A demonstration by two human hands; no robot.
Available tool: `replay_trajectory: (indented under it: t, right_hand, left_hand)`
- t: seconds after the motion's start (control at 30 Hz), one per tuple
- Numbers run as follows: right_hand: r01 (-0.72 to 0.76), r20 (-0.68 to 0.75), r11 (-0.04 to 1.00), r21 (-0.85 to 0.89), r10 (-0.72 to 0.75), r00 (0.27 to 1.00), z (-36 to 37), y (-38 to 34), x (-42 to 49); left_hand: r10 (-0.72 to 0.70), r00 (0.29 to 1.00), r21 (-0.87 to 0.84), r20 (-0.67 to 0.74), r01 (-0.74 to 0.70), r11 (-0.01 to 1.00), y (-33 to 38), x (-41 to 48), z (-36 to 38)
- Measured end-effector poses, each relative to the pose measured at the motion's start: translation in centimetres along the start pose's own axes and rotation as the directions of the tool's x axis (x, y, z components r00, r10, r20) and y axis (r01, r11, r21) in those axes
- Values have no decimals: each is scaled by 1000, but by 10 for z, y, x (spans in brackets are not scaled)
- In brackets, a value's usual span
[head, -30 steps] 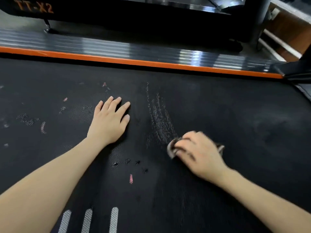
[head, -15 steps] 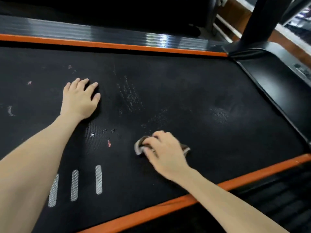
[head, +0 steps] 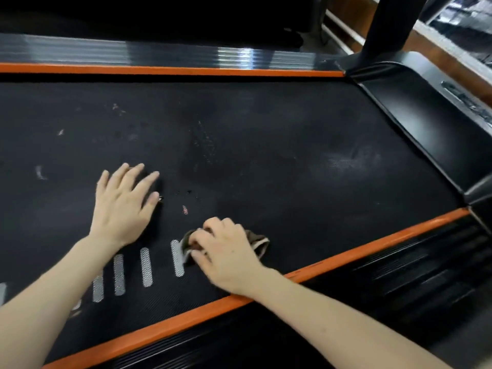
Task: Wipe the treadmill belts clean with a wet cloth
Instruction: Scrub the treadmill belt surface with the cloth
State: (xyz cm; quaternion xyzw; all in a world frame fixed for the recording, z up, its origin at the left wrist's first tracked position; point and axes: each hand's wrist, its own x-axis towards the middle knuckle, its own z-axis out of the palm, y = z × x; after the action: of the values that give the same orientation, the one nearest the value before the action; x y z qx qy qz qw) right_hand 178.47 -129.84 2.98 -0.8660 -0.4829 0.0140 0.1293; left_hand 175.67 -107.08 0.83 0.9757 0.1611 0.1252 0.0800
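While gripped, cloth (head: 257, 242) under right hand (head: 226, 255), on belt (head: 266, 155)

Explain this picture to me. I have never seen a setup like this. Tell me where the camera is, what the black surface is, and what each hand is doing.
There is no robot here. A person wears a wide-angle camera on the head, so you are looking forward and down at their own hands. The black textured surface is a treadmill belt, edged on the near side by an orange strip. The left hand lies flat and open on the belt, holding nothing. The right hand grips a crumpled brownish cloth and holds it against the belt, beside a row of pale printed dashes. Farther out on the belt are pale dusty smudges.
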Motion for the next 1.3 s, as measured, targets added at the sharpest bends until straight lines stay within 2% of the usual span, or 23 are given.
replay_trajectory:
  t: [0.07, 0.1, 0.17, 0.23, 0.3, 0.37, 0.43, 0.5, 0.57, 0.7, 0.77, 0.83, 0.93, 1.03, 1.1, 1.17, 1.23, 1.3]
  right_hand:
    - [-2, -33, 999, -42, 0, 999, -6, 22, -2]
    - [-54, -60, 996, -71, 50, 997, -9, 38, -4]
    - [-220, -150, 968, -122, 201, 968, -15, 73, -9]
    - [-414, -190, 901, -127, 388, 902, -21, 101, -9]
    - [-527, -226, 837, -145, 491, 841, -21, 104, -4]
    - [-491, -259, 848, -201, 437, 861, -15, 80, 4]
    - [-274, -204, 937, -219, 231, 952, -7, 44, 11]
    - [-87, -102, 980, -181, 69, 992, -2, 28, 13]
    - [-95, -82, 989, -111, 86, 993, -4, 34, 18]
    - [-253, -198, 967, -18, 244, 949, -3, 44, 21]
    - [-269, -233, 963, -17, 257, 938, 1, 31, 20]
    - [-207, -222, 978, -37, 194, 956, 4, 14, 18]
    - [-21, -128, 999, -27, 18, 992, 7, 5, 18]
    - [146, -118, 989, -32, -148, 982, 10, 27, 35]
    - [90, -192, 995, -43, -97, 977, 12, 47, 66]
    - [-94, -286, 995, -32, 82, 955, 12, 63, 108]
    - [-270, -302, 963, -17, 253, 919, 10, 70, 140]
    - [-274, -300, 962, -11, 258, 918, 12, 61, 141]
  left_hand:
    - [-5, 1000, 13, 18, 4, 1000, -3, -5, 3]
    - [3, 1000, 18, 29, -4, 1000, -3, -7, 4]
    - [33, 999, 20, 42, -34, 999, -3, -8, 5]
    - [50, 998, 21, 43, -51, 998, -3, -9, 5]
    - [64, 997, 25, 44, -65, 998, -3, -9, 7]
    - [59, 997, 18, 53, -60, 998, -2, -8, 8]
    - [51, 997, 14, 58, -52, 999, -2, -7, 9]
    - [62, 996, 19, 56, -63, 998, -2, -7, 10]
    - [61, 997, 15, 55, -62, 998, -2, -9, 10]
    - [51, 996, 0, 78, -52, 999, 0, -9, 8]
    - [60, 994, -2, 90, -60, 998, 0, -9, 7]
    - [67, 992, -3, 103, -68, 998, 0, -9, 5]
    - [67, 992, -6, 104, -66, 998, -1, -9, 5]
    - [62, 994, 0, 93, -62, 998, -3, -9, 7]
    - [64, 995, 7, 78, -65, 998, -4, -9, 8]
    - [62, 995, 6, 75, -62, 998, -4, -9, 8]
    - [55, 996, 6, 76, -56, 998, -3, -9, 9]
    - [55, 995, 4, 80, -55, 998, -3, -8, 10]
